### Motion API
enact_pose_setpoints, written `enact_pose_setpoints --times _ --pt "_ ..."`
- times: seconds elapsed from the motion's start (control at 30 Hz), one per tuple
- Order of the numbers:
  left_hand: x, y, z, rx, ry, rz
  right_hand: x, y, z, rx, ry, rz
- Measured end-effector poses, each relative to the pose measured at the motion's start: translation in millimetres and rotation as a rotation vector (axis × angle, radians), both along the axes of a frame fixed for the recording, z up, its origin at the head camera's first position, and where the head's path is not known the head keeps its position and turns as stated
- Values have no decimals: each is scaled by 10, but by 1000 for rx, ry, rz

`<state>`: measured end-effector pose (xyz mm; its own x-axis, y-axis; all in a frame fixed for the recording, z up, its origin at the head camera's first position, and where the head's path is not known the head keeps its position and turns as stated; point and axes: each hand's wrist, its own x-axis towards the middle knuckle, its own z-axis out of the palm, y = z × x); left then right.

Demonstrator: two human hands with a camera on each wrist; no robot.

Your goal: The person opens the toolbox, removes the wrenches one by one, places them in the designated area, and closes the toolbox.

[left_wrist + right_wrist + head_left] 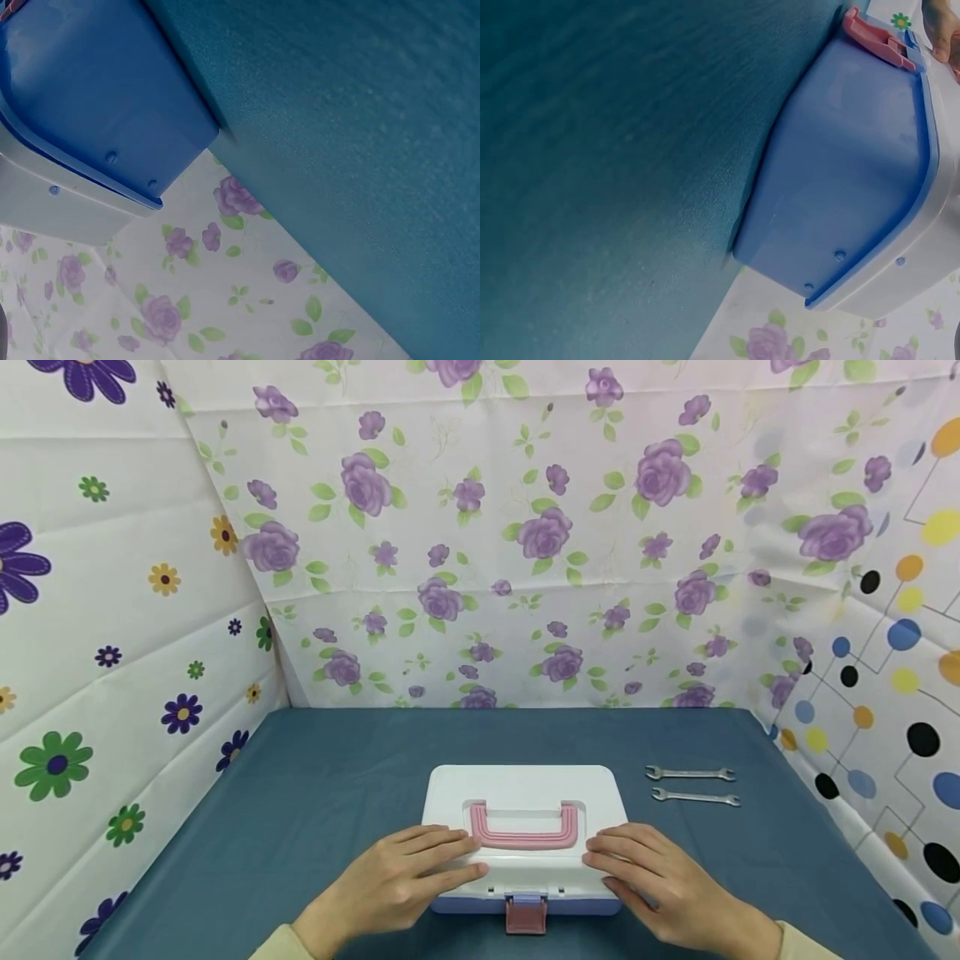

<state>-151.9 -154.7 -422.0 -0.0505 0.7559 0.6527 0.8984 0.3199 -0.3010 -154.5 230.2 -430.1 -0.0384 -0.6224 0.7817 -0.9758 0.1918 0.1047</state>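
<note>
A plastic toolbox with a white lid (pixel 525 787) and a blue base (pixel 465 906) stands on the table, its lid lowered. The pink carry handle (pixel 525 839) lies flat in the lid's recess. At the front, the pink latch (pixel 526 917) sticks outward, tilted away from the blue wall, as the right wrist view also shows. My left hand (pixel 401 877) rests its extended fingers on the lid's left front part. On the right front part lie the fingers of my right hand (pixel 663 881), its thumb lower at the front edge. Nothing is held in either hand.
Two open-ended wrenches, a rear one (pixel 690 773) and a front one (pixel 696 797), lie side by side to the right of the toolbox. A blue-green cloth (pixel 352 760) covers the table. Patterned sheets (pixel 480 543) hang behind it and along both sides.
</note>
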Motion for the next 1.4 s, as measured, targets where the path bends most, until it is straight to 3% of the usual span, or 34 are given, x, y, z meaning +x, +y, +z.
enact_pose_setpoints --times 0.5,1.03,1.4 --pt "-4 25 -79 76 8 -16 19 -47 -56 -52 -32 18" --pt "-25 34 -90 119 72 -58 28 -26 -77 -31 -53 -9" --pt "-46 39 -78 119 57 -67 38 -2 -41 -1 -58 -34"
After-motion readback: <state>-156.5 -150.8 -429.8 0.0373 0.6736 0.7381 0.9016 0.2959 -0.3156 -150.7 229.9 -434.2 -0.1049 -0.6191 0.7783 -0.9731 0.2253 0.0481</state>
